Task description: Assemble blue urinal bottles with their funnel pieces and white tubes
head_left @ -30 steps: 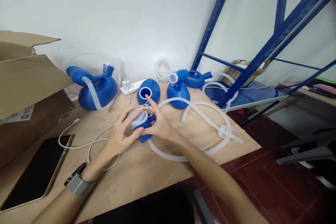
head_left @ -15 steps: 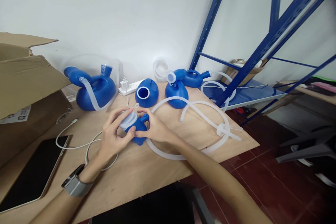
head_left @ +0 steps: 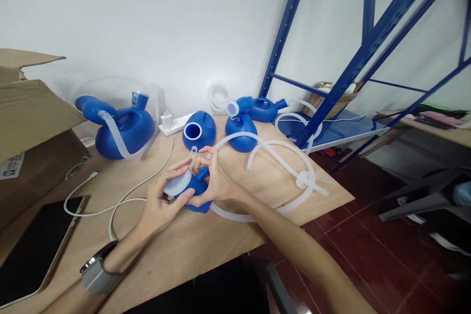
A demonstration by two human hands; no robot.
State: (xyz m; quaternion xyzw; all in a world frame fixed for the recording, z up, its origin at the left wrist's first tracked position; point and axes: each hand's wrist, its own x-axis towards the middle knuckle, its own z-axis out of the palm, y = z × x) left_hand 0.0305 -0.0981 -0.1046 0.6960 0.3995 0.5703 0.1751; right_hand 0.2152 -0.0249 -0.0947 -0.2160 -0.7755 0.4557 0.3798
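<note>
Both my hands meet over a small blue plastic part with a wide translucent white cap, held just above the plywood table. My left hand wraps the capped end, fingers curled round it. My right hand grips the blue part's other side, thumb and forefinger pinched near its small white tab. A long translucent hose loops on the table from under my right hand toward the right edge.
Three blue plastic vessels stand at the back: a large one at left, a round one, another. A power strip, white cable, tablet, cardboard box and blue shelving surround them.
My hands turned the blue part, tilting the white cap leftward and down. My right fingers shifted from pointing outward to pinching near the tab. The view swung slightly right.
</note>
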